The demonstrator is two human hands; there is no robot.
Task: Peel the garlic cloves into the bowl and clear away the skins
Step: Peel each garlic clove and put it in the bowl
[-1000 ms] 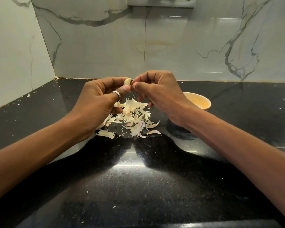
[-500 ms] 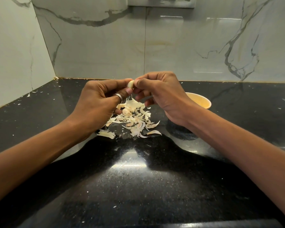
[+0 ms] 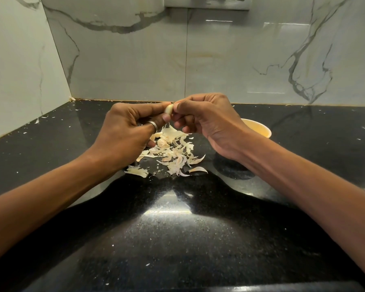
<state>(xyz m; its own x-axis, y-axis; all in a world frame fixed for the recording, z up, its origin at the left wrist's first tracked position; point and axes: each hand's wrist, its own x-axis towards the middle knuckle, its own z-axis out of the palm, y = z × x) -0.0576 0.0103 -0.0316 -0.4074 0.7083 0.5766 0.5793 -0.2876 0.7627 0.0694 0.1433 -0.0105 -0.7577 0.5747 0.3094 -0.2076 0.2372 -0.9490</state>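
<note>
Garlic clove (image 3: 168, 109) upright, pinched between left hand (image 3: 126, 133), right hand (image 3: 207, 121)

Clove (image 3: 168, 109): small, pale cream, smooth, pinched btwn fingertips of left hand (image 3: 131, 131) & right hand (image 3: 207, 121), held in air above the skins. Skins (image 3: 173, 152): loose heap of thin, dry, off-white flakes & curls on worktop (image 3: 177, 228), nearer back edge than front; tiny bits strewn toward left edge. Bowl (image 3: 259, 129): pale yellow, upright, just right of heap, mostly hidden by right wrist; contents not visible.
</note>
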